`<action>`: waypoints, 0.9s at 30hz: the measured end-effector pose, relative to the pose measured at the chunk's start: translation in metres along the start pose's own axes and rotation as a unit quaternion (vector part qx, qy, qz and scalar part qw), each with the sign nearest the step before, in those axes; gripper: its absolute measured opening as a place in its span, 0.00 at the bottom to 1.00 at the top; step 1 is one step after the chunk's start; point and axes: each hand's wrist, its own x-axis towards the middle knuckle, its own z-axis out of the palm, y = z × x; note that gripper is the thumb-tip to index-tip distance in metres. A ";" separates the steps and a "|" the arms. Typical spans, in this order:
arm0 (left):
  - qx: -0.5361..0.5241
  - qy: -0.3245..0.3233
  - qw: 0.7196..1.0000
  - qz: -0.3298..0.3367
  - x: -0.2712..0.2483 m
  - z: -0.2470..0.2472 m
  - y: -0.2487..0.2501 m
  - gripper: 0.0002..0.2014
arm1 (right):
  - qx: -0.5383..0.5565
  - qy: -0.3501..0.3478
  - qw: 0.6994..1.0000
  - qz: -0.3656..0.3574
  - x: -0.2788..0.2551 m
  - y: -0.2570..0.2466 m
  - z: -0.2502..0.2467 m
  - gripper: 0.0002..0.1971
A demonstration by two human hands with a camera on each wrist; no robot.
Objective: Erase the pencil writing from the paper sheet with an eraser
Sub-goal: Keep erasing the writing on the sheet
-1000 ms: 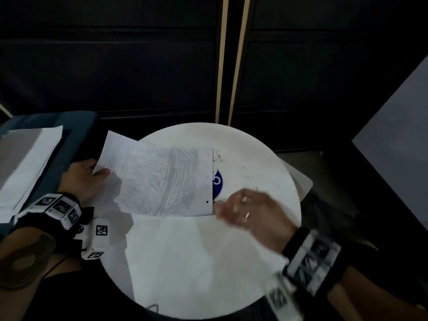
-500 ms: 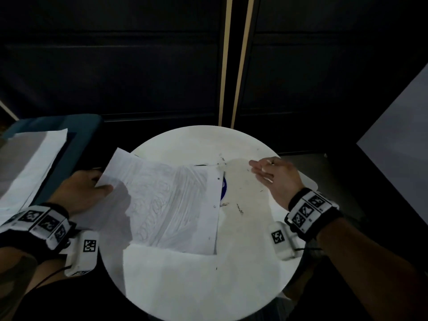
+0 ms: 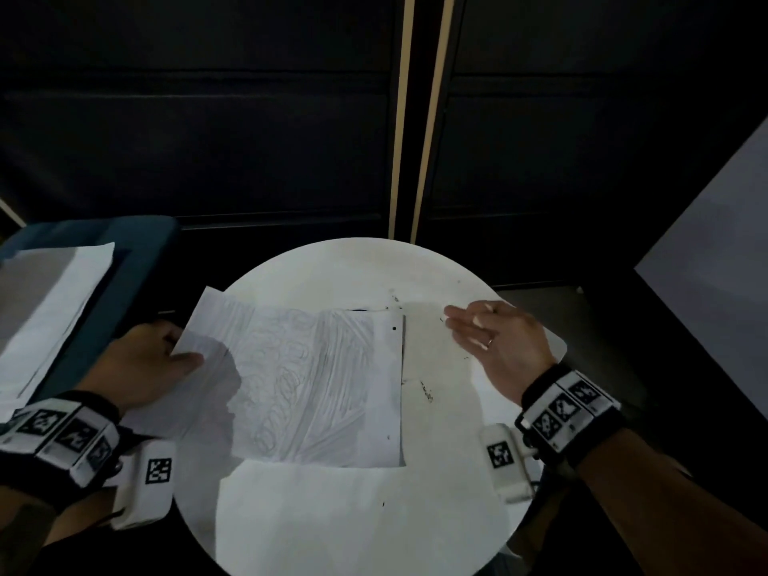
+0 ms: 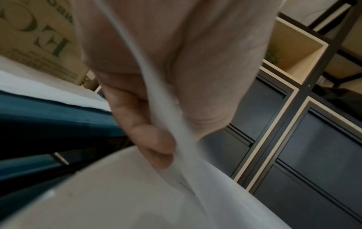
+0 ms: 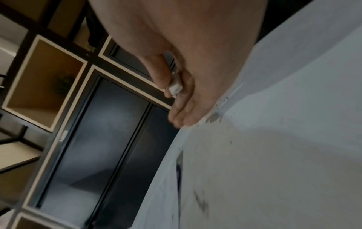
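Paper sheet (image 3: pixel 307 384) lies on the round table (image 3: pixel 353 530), left hand (image 3: pixel 141 363) pinching its edge; right hand (image 3: pixel 498 342) grasps seemingly an eraser (image 5: pixel 175 88).

Only large letters "EC", upside down, legible on a beige board (image 4: pixel 37 35) in the left wrist view; smaller lines beneath too blurred.

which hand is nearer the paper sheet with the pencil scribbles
Left. The left hand grips the paper sheet's left edge; the right hand hovers over the table beyond its right edge, not touching it.
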 end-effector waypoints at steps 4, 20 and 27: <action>-0.010 0.020 1.000 0.005 -0.001 0.005 0.007 0.08 | -0.027 -0.046 0.997 0.052 -0.015 0.014 -0.006 0.09; -0.068 0.091 0.993 -0.020 0.000 0.010 -0.004 0.05 | -0.092 -0.223 0.952 0.188 -0.119 0.077 0.036 0.07; -0.091 0.079 0.992 -0.024 -0.010 0.014 -0.010 0.07 | -0.084 -0.045 0.995 -0.017 -0.050 0.006 0.004 0.14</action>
